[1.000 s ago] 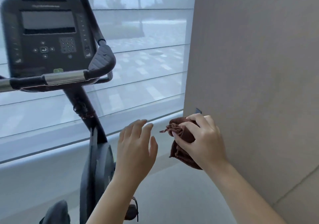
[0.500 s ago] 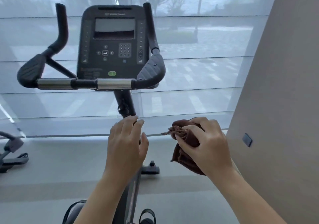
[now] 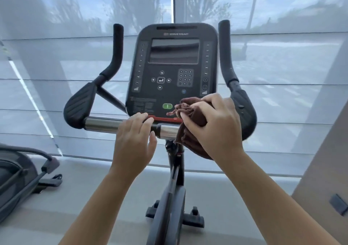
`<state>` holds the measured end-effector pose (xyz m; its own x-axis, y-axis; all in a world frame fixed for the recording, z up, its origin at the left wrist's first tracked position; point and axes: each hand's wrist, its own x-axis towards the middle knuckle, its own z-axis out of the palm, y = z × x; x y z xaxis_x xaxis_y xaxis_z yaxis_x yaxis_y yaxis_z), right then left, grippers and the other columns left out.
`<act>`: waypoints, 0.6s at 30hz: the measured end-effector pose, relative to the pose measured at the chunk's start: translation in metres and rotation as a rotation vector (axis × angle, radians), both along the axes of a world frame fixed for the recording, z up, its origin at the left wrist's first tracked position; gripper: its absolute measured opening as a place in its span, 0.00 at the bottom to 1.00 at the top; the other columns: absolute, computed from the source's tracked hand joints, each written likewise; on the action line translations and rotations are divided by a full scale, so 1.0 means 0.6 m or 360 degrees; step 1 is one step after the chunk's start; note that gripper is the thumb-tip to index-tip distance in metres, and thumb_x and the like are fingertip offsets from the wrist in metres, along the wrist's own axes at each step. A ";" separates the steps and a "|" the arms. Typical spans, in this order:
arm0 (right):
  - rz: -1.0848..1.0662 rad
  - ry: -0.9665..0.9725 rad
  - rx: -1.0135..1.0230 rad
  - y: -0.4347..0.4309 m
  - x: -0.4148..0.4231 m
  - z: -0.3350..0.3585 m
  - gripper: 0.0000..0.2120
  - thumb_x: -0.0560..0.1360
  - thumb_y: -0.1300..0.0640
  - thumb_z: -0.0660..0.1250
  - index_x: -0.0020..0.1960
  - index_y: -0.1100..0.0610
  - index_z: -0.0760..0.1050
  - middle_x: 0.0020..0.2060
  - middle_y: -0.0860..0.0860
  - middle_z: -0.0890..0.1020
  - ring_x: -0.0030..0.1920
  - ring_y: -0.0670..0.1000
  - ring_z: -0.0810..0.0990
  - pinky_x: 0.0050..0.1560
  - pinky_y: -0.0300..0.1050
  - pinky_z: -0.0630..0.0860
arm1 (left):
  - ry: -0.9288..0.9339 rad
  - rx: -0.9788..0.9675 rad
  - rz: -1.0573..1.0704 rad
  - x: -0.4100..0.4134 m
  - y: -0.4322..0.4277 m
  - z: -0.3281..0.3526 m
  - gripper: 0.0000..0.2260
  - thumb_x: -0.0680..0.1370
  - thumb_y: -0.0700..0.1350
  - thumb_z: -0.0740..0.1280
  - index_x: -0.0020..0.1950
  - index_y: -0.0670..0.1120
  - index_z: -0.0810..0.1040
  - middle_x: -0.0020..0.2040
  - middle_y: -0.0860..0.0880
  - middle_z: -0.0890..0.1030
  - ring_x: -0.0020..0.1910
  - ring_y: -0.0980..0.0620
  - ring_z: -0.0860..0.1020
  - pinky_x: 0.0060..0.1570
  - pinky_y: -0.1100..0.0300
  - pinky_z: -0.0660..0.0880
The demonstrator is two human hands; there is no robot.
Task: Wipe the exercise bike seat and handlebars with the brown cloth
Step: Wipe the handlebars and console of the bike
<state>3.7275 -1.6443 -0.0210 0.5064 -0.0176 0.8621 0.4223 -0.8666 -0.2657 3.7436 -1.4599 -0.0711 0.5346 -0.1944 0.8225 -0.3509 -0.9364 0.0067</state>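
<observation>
Two bare forearms reach in from the lower edge, one pair of hands held a little apart. The left hand (image 3: 134, 137) lies loose with its fingers straight over the middle of the crossbar (image 3: 131, 126); whether the fingertips rest on it I cannot tell. The right hand (image 3: 212, 127) is curled tight round the one brown cloth (image 3: 190, 116), bunched into a wad, which sits in front of the right end of the crossbar and hangs just below it.

The exercise bike (image 3: 169, 207) stands straight ahead on the pale floor (image 3: 94, 197). Its handlebars count out as one crossbar with two chrome sleeves (image 3: 101, 125), two ribbed black elbow pads (image 3: 81, 103), one at each end, and two upright grips (image 3: 115, 50) that rise either side of the console (image 3: 143, 86).

The console carries one dark screen (image 3: 175, 50), one number keypad (image 3: 185, 77), one cluster of arrow keys round an enter key, and one green button (image 3: 167, 106) above a red strip (image 3: 162, 119). Along its top edge the brand reads "STAR TRAC". The two columns of small numerals and the block of fine print at lower left are too small to read surely.

A second machine (image 3: 18, 178) shows in part at far left. Behind everything hang sheer blinds (image 3: 56, 65) — trees and pavement show dimly through them. A beige wall (image 3: 323, 160) on the right bears one small dark plate (image 3: 338, 203).
</observation>
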 end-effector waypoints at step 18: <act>0.0028 0.0693 -0.0806 0.028 0.047 -0.038 0.31 0.68 0.41 0.67 0.67 0.52 0.67 0.61 0.57 0.73 0.60 0.64 0.68 0.62 0.60 0.67 | 0.0214 0.0064 -0.0075 0.079 0.084 -0.018 0.17 0.77 0.45 0.54 0.53 0.38 0.79 0.53 0.41 0.80 0.54 0.41 0.77 0.59 0.47 0.64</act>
<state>3.7558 -1.6278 -0.0436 0.8067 0.3472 0.4782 0.3837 -0.9232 0.0229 3.7912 -1.4097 -0.0820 0.6291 -0.2532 0.7350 -0.3929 -0.9194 0.0195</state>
